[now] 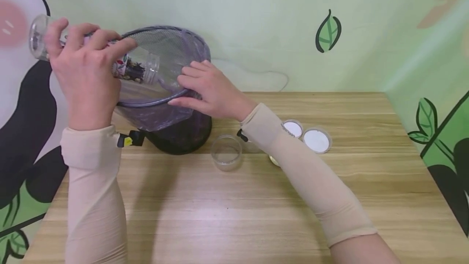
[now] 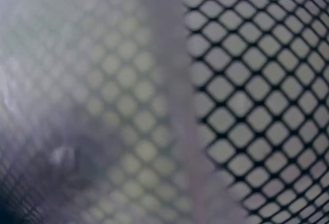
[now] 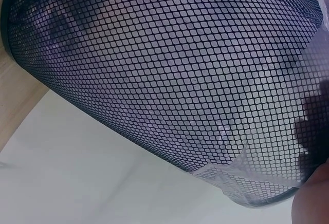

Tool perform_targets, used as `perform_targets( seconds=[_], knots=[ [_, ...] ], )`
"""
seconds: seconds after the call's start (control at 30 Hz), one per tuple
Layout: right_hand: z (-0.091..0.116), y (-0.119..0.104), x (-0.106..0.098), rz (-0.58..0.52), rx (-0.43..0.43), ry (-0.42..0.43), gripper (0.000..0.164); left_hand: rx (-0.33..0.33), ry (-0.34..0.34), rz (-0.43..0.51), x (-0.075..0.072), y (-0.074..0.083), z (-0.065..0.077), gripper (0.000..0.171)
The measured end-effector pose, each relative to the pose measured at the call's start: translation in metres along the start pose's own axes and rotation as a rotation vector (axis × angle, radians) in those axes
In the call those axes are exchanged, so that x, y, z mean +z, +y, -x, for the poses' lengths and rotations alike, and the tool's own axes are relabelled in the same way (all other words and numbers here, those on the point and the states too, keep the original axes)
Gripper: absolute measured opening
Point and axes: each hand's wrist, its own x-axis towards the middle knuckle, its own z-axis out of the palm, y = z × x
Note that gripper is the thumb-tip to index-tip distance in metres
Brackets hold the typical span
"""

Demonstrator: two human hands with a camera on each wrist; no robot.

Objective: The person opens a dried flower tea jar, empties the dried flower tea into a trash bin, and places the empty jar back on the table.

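Observation:
My left hand [image 1: 86, 64] grips a clear jar [image 1: 38, 38] with a patterned label, tipped so that its mouth points right, over the bin's opening. Dark dried bits [image 1: 135, 72] lie inside the jar near its mouth. The black mesh wastebasket [image 1: 179, 137], lined with a thin purplish bag [image 1: 157, 121], leans toward the left. With fingers over the rim and thumb outside, my right hand [image 1: 212, 89] holds the wastebasket's near right edge. In the left wrist view, mesh [image 2: 257, 80] fills the picture. Mesh wall [image 3: 154, 80] also fills most of the right wrist view.
A clear round cup [image 1: 226, 154] stands on the wooden table [image 1: 227, 215] right of the wastebasket. Beyond my right forearm are two round containers with white tops, one white top [image 1: 316, 140] being the nearer. A yellowish thing [image 1: 274, 160] is mostly hidden under the sleeve.

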Motion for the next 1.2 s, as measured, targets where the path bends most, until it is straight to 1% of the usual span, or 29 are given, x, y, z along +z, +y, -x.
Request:
perform_targets(
  seconds=[0.33,0.43,0.57,0.77,1.0,1.1,1.2],
  knots=[
    [0.001,-0.0007,-0.0018,0.009,-0.013,0.008,0.036,-0.004,0.003,-0.014,-0.0012,0.0009,-0.0008,0.057],
    [0.0008,-0.001,-0.0015,0.005,-0.011,0.007,0.036,-0.01,0.009,-0.034,-0.0019,0.0004,-0.0004,0.059],
    [0.0009,-0.0016,-0.0002,0.002,-0.002,0.0,0.037,-0.005,0.01,-0.036,-0.0026,-0.0004,0.0015,0.059],
    [0.002,-0.0021,0.0017,-0.001,0.0,0.0,0.036,-0.007,0.003,-0.006,-0.0035,-0.0011,0.0041,0.061],
    [0.0023,-0.0017,0.0023,-0.002,-0.014,0.006,0.035,-0.05,0.014,0.046,-0.0031,-0.0005,0.0047,0.061],
    [0.0021,-0.0018,0.0016,-0.002,-0.014,0.0,0.034,-0.054,0.018,0.046,-0.0028,0.0003,0.0042,0.063],
    [0.0017,-0.0018,0.0013,-0.009,-0.018,0.0,0.034,-0.042,0.023,0.032,-0.003,0.0006,0.0032,0.061]
  ],
)
